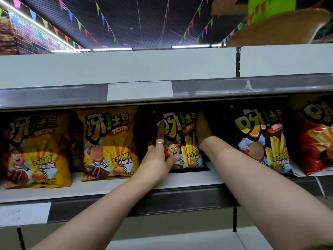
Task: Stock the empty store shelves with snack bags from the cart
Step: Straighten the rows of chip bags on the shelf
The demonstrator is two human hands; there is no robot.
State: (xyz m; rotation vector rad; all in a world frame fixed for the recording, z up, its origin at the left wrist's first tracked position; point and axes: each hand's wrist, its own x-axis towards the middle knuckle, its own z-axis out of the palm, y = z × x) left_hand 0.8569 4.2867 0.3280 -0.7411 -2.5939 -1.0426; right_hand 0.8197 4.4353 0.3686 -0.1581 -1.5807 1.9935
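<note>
The upright dark bag [181,136] stands between the hands: the left hand [157,156] pinches its left edge, while the right hand [203,131] lies along the other side, its hold hidden.

At the shelf's left end, the outer yellow bag [37,150] and the inner yellow bag [110,143] were yellow with orange rays, black-outlined lettering and a cartoon chef in white. The middle black bag [182,141] and the right black bag [261,141] were black with yellow-to-orange lettering and yellow fries. The red bag [315,141] at the right end was red with yellow fries. The shelf [189,177] was white and its front rail [180,199] grey. A gold ring [159,142] showed on the left hand [155,159]. The pennants [79,24] overhead were multicoloured.
</note>
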